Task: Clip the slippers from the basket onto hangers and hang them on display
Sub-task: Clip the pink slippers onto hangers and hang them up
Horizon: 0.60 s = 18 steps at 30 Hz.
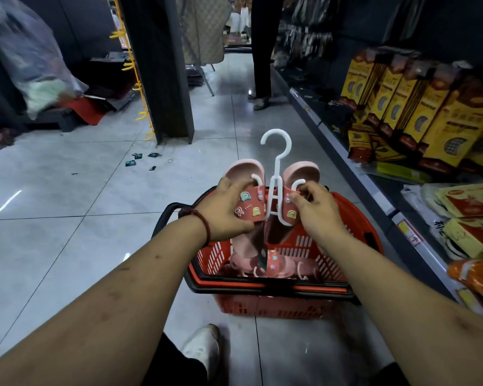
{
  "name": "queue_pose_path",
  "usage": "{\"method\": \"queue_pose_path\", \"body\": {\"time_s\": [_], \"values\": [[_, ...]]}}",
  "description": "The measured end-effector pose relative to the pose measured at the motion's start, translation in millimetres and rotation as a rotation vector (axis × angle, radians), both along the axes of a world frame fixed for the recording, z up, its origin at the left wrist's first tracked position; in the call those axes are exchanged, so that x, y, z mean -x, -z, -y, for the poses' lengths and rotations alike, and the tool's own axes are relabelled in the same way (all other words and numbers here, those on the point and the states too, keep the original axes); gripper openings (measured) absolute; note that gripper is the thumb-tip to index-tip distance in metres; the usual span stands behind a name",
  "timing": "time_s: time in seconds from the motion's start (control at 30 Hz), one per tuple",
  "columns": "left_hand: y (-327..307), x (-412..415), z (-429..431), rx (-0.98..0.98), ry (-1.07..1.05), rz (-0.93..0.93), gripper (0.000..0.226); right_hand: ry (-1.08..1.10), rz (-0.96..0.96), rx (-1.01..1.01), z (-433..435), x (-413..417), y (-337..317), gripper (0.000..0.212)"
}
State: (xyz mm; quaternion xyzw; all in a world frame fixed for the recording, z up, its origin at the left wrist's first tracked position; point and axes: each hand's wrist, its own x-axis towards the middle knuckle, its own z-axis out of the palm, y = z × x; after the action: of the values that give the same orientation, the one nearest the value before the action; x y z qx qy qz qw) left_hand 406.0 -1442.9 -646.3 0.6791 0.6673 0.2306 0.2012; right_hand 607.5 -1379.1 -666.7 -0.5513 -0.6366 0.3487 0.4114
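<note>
Above the red basket (pixel 354 235) I hold a pair of pink slippers on a white hanger (pixel 276 162), its hook pointing up. My left hand (pixel 226 210) grips the left slipper (pixel 248 190) across its strap, which carries small cartoon charms. My right hand (pixel 315 207) pinches the right slipper (pixel 296 188) at its strap by the hanger's arm. More pink slippers (pixel 273 264) and white hangers lie in the basket's bottom.
The basket stands on a grey tiled floor (pixel 67 218). A shelf with yellow boxes (pixel 418 112) runs along the right. A dark pillar (pixel 162 79) with yellow hooks stands ahead left. A person's legs (pixel 262 65) stand in the aisle ahead. My shoe (pixel 204 349) is below.
</note>
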Motion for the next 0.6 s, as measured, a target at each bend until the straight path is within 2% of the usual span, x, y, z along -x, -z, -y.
{"method": "queue_pose_path", "body": {"time_s": [0.13,0.23,0.3,0.37,0.47,0.6], "values": [[-5.2,-3.9,-2.8,-0.060,-0.165,0.083,0.050,-0.067,-0.041,0.001,1.0,-2.1,-2.7,0.010],[-5.0,-0.7,-3.2,-0.069,-0.251,0.150,0.035,-0.109,-0.020,-0.023,3.3,-0.3,-3.8,0.008],[-3.8,0.2,-4.1,-0.082,-0.258,0.244,0.026,-0.130,-0.005,-0.021,4.4,1.4,-2.2,0.005],[-1.7,-1.9,-5.7,-0.068,-0.266,0.418,0.016,-0.161,-0.023,-0.002,5.8,2.9,-0.6,0.004],[0.3,-3.0,-7.4,-0.022,-0.348,0.720,0.006,-0.192,-0.083,0.042,5.9,3.0,1.5,0.004],[1.1,-1.0,-8.1,0.044,-0.402,0.855,0.008,-0.203,-0.119,0.082,4.0,1.6,4.2,0.008]]}}
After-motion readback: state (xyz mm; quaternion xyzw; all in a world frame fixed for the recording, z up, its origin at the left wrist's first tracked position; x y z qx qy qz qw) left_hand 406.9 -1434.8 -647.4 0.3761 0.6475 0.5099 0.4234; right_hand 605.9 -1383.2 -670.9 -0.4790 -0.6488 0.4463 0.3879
